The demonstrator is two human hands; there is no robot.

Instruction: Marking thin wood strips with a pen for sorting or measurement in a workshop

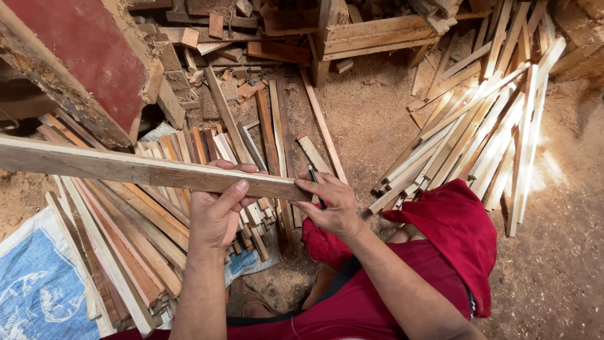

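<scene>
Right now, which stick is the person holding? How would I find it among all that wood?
Start at the pile of thin slats on the sawdust floor, lower left. Above it, both hands lift one long plank: the left hand grips it from below, and the right hand, holding a pencil, touches its end. It is the only piece off the ground, and wider than the slats.

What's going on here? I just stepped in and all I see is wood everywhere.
A person in red clothes holds a long flat wooden slat level in front of them. The left hand grips it near its end, while the right hand steadies the tip and also holds a thin dark pencil. Stacks of similar wooden strips lie on the sawdust-covered floor.
</scene>
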